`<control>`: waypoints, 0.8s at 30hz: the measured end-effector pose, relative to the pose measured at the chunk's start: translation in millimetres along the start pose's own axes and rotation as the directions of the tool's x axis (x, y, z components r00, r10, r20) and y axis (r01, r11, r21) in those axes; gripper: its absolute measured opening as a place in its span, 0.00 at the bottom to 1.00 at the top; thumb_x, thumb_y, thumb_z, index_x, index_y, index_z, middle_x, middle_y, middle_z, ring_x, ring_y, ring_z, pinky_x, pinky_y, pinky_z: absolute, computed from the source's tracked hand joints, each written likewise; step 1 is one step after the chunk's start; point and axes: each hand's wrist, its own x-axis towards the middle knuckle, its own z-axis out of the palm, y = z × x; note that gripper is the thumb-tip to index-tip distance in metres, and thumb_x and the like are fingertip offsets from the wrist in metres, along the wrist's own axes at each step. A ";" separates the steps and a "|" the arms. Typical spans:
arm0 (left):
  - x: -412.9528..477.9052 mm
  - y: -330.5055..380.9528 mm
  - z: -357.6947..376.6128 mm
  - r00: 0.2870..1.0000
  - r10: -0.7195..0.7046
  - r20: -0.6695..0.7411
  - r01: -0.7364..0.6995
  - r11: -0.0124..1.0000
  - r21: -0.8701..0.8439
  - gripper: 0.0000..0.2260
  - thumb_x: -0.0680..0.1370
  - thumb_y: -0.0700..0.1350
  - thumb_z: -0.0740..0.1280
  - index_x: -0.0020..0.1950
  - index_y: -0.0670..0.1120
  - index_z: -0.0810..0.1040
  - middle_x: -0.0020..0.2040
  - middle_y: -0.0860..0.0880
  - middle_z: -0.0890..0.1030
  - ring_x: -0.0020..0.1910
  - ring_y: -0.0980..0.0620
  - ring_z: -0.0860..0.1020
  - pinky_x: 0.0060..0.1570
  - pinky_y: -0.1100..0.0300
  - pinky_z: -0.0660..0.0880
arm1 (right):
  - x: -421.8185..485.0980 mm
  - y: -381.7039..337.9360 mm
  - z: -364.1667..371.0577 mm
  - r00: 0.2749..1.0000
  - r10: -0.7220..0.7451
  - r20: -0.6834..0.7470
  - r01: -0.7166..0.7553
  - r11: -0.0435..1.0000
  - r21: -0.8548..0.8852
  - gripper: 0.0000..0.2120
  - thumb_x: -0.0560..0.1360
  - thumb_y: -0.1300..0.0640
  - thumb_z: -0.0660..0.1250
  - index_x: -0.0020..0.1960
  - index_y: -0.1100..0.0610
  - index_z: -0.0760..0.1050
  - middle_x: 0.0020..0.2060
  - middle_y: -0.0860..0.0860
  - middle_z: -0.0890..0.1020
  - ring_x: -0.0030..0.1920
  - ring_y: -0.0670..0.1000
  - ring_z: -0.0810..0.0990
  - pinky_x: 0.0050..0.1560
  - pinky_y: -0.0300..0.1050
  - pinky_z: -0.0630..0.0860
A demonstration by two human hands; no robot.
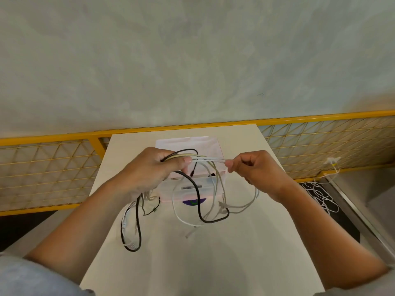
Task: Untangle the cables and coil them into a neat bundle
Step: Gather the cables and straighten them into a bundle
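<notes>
Near us: desk (pixel 203 263), lower loops of cables (pixel 205 159) trailing on it. Above: our left hand (pixel 147 174), grip wrapped round gathered black, beige, white strands; right hand (pixel 256 169), grip pinching white strand stretched between hands. Beyond: clear box (pixel 183 192) on desk, contents unclear to us.

- cables (pixel 198 201) are showing smooth plastic sheathing, black ones shining slightly, pale ones looking matt
- table (pixel 213 263) is looking smooth and matt, off-white top
- box (pixel 181 195) is looking like clear, glossy plastic
- fence (pixel 53 138) is showing yellow painted metal, rail and mesh, slight sheen
- wall (pixel 192 60) is looking like mottled grey plaster, matt
- sleeve (pixel 32 280) is reading as soft grey cloth
</notes>
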 end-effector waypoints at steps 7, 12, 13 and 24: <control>3.5 -5.1 -19.7 0.995 0.015 -0.095 -0.023 0.996 -0.083 0.15 0.77 0.54 0.69 0.39 0.43 0.82 0.25 0.52 0.59 0.23 0.54 0.55 0.23 0.65 0.55 | -2.1 44.6 -23.0 0.980 0.139 -0.143 -0.127 0.988 0.088 0.20 0.72 0.43 0.72 0.39 0.61 0.82 0.26 0.48 0.68 0.26 0.47 0.60 0.28 0.40 0.60; 7.4 -7.5 -19.9 0.987 0.002 -0.160 -0.020 0.994 -0.109 0.14 0.78 0.52 0.69 0.39 0.43 0.81 0.22 0.55 0.61 0.20 0.56 0.57 0.20 0.67 0.58 | -2.5 66.6 -22.7 0.964 0.210 -0.166 -0.187 0.971 0.147 0.14 0.79 0.51 0.70 0.42 0.62 0.84 0.26 0.45 0.72 0.28 0.49 0.60 0.29 0.43 0.60; 7.9 -7.9 -18.9 0.986 0.000 -0.168 -0.020 0.993 -0.116 0.14 0.79 0.52 0.69 0.39 0.43 0.81 0.22 0.55 0.61 0.20 0.56 0.57 0.20 0.67 0.58 | -2.2 70.6 -22.3 0.964 0.216 -0.152 -0.192 0.969 0.157 0.13 0.80 0.53 0.69 0.43 0.61 0.84 0.27 0.46 0.72 0.28 0.49 0.61 0.30 0.43 0.61; 11.6 -15.5 -25.1 0.980 -0.005 -0.201 -0.032 0.983 -0.183 0.15 0.79 0.53 0.69 0.38 0.45 0.82 0.24 0.54 0.59 0.25 0.52 0.54 0.26 0.63 0.52 | -12.1 95.0 -18.5 0.944 0.287 -0.165 -0.260 0.951 0.168 0.18 0.76 0.48 0.71 0.42 0.65 0.82 0.28 0.49 0.69 0.30 0.50 0.67 0.36 0.44 0.72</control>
